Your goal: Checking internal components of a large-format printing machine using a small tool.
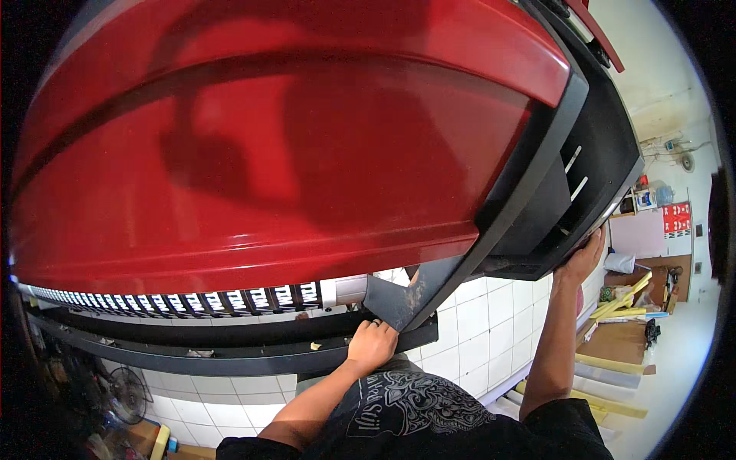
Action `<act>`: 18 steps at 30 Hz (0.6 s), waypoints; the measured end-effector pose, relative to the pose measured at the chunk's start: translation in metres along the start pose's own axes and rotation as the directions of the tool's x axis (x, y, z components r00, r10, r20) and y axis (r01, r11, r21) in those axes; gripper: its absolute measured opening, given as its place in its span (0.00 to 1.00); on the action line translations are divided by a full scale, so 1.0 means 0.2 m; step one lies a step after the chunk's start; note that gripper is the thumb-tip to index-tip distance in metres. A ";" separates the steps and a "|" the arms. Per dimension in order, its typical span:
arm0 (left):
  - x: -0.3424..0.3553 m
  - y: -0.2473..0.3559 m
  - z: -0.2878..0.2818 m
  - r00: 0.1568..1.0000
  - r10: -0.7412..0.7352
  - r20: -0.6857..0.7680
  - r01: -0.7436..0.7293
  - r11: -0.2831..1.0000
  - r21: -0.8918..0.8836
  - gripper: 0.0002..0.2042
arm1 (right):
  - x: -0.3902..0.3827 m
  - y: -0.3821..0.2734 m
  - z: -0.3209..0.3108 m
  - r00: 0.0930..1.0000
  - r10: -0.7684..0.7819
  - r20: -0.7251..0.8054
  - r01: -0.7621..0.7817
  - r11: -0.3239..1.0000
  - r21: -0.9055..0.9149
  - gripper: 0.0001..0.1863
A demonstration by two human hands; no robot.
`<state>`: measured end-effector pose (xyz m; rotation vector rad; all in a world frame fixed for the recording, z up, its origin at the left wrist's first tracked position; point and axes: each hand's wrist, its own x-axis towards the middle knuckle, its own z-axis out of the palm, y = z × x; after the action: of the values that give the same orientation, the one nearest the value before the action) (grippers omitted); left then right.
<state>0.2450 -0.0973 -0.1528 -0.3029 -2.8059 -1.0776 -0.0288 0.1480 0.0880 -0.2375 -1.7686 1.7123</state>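
Observation:
A large glossy red car body panel [322, 161] fills the upper view, with the shadow of a head and shoulders on it. A dark grey plastic trim [512, 207] runs down its right side, joining a black moulded corner piece [594, 157] with slots. My left hand [372, 343] has curled fingers gripping the trim's lower tip, which looks dusty. My right hand [579, 261] holds the lower edge of the black corner piece from underneath, its fingertips partly hidden. Beneath the red panel run a patterned black-and-white strip [192, 302] and a long dark bar [230, 360].
A standing fan [126, 395] is at lower left. Along the wall at right are rolls and yellow and white strips [613, 364], cardboard [622, 337], a white bucket [619, 262] and shelves [644, 199]. White floor tiles [471, 337] show below.

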 end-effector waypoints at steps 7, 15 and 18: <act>0.01 0.02 -0.04 0.994 -0.040 0.098 0.041 0.999 -0.007 0.07 | 0.07 0.06 -0.08 1.000 -0.027 0.013 0.027 0.999 -0.023 0.24; 0.01 0.02 -0.05 0.989 -0.053 0.135 0.056 0.998 -0.019 0.06 | 0.01 0.01 -0.02 1.000 0.000 0.029 -0.001 1.000 0.015 0.24; 0.02 0.02 -0.05 0.990 -0.054 0.132 0.056 0.998 -0.015 0.06 | 0.00 0.00 -0.01 1.000 0.010 0.024 -0.011 1.000 0.026 0.24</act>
<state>0.2434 -0.1002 -0.1416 -0.3110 -2.9376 -1.1352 -0.0285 0.1494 0.0886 -0.2156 -1.7640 1.7515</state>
